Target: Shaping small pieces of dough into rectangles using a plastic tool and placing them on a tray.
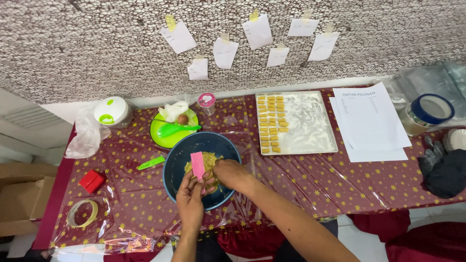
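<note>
My left hand [190, 196] was nearest to me, raised over the near rim of the dark blue bowl [171, 167]. Its fingers were clamped on a small pink ridged board [197, 165], which stood upright just above my fingertips, its grooved face toward me. My right hand [232, 173] came in from the right and lay just beside the left, its fingers curled down into the yellow dough [206, 160]; whether they pinched a piece or merely pressed on it, I could not tell. The dough sat in the bowl directly behind the pink board and under my right fingertips.

Left of my fingers, on the star-patterned maroon cloth [310, 179] under clear plastic, lay a green knife [151, 163], and farther left a red box [91, 181] and a roll of tape [82, 213]. Just beyond the bowl stood a green plate [161, 136] with a green spoon [177, 129] and a brown egg [182, 119]. Beyond and to the right of my fingers was a floured tray [315, 121] holding rows of small yellow dough pieces [272, 123], with white paper sheets [371, 121] farther right. Paper notes [225, 52] were taped to the wall beyond.
</note>
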